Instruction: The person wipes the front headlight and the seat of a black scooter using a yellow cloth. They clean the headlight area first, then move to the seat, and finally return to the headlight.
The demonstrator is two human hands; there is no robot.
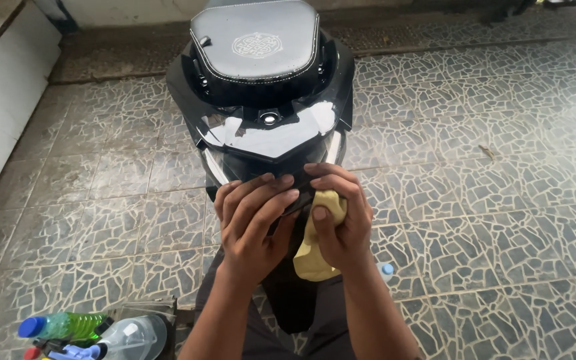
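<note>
Head view, looking down at the rear end of a black scooter (pixel 271 137) parked on a crazy-paved stone floor (pixel 488 220)

Left hand (pixel 251 223): laid on the glossy tail panel at the scooter's back edge, fingers curled over the rim, closed against the bodywork and gripping it. Nothing loose in this hand that I can see

Right hand (pixel 341 213): just beside the left, fingertips nearly touching it on the same edge. It is clamped on a pale yellow cloth (pixel 318 243); thumb presses the cloth from the front, fingers wrap over the top. The cloth sits between palm and the scooter's tail, with a loose end hanging down below the hand

Scooter details: black padded seat (pixel 255 47) with white stitching and a round pale emblem, at the top of the view. Below it the shiny tail panel reflects daylight; a small round keyhole-like fitting (pixel 269 119) sits at its middle

Around it: bottom left corner, a green bottle with a blue cap (pixel 61 325) lying on its side, touching or just beside a clear spray bottle (pixel 131 339). A small blue-capped object (pixel 387 269) lies on the floor just right of the right forearm; too small to tell what it is. White wall or ledge (pixel 5 107) runs along the left side
</note>
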